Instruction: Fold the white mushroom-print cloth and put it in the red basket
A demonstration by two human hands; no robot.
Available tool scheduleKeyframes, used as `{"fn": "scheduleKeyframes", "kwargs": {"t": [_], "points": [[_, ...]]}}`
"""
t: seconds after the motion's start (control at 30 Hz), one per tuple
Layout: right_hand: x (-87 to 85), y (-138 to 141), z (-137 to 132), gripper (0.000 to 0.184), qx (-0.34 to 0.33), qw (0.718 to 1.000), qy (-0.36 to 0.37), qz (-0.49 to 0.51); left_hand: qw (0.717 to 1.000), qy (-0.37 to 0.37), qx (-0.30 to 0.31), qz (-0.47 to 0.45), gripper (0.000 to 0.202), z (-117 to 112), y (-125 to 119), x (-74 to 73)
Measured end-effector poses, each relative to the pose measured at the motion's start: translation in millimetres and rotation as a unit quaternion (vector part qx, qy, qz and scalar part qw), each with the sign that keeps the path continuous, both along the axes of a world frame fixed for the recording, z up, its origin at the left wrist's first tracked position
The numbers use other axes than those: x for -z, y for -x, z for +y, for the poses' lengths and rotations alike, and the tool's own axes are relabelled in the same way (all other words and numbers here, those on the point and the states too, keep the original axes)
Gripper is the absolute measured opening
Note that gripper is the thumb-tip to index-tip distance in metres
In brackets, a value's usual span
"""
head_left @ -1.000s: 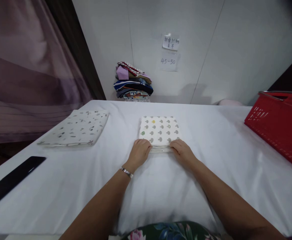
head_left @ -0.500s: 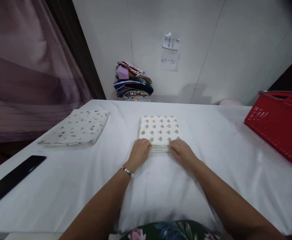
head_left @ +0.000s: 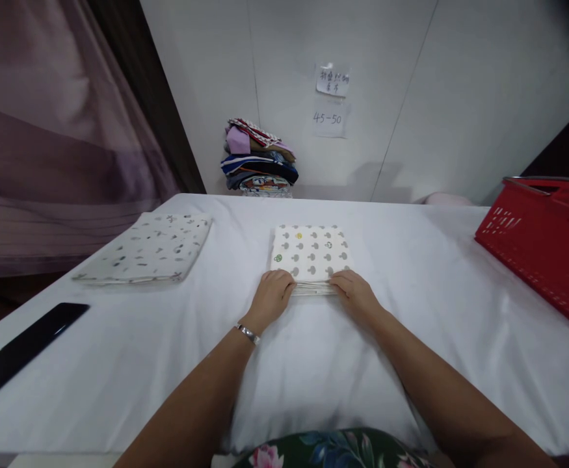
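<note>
A folded white cloth (head_left: 312, 252) printed with grey tree-like shapes and a few green and yellow ones lies flat in front of me. Its layered edge faces me. My left hand (head_left: 273, 292) grips the near left corner, fingers on top and thumb toward the edge. At the near right corner, my right hand (head_left: 356, 294) pinches the layers the same way. A silver bracelet circles my left wrist. Farther left rests another folded cloth (head_left: 155, 248), white with small dark prints, apart from both hands.
A white sheet covers the table (head_left: 191, 364). At the left lies a dark flat slab (head_left: 25, 351), maybe a phone. A red plastic basket (head_left: 547, 240) stands at the right. Behind the table's far edge is a pile of folded fabrics (head_left: 259, 159); handwritten notes (head_left: 331, 101) hang on the wall.
Almost nothing differs. My right hand has shifted very slightly along the cloth's near edge; the cloth stays in place.
</note>
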State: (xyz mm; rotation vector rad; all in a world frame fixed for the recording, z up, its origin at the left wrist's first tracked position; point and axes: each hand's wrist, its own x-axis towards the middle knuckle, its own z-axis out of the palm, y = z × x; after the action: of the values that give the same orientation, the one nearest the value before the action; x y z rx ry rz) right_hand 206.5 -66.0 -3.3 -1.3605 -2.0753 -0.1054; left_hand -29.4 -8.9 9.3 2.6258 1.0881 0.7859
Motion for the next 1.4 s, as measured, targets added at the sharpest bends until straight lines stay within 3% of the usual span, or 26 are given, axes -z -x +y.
{"fn": "scheduleKeyframes", "kwargs": {"t": [0.4, 0.63, 0.97, 1.4], "points": [[6.1, 3, 2, 0.024, 0.036, 0.997, -0.06, -0.043, 1.0, 0.016, 0.01, -0.013, 0.019, 2, 2, 0.8], [3.0, -1, 1, 0.021, 0.0, 0.997, -0.024, -0.069, 1.0, 0.02, 0.002, -0.02, 0.019, 2, 1, 1.8], [2.3, 0, 1, 0.021, 0.0, 0.997, -0.044, -0.056, 1.0, 0.012, 0.0, -0.011, 0.02, 2, 1, 2.7], [-3.6, 2, -5, 0.02, 0.011, 0.998, 0.016, -0.059, 1.0, -0.021, 0.007, 0.019, 0.02, -1, 1, -2.3]]}}
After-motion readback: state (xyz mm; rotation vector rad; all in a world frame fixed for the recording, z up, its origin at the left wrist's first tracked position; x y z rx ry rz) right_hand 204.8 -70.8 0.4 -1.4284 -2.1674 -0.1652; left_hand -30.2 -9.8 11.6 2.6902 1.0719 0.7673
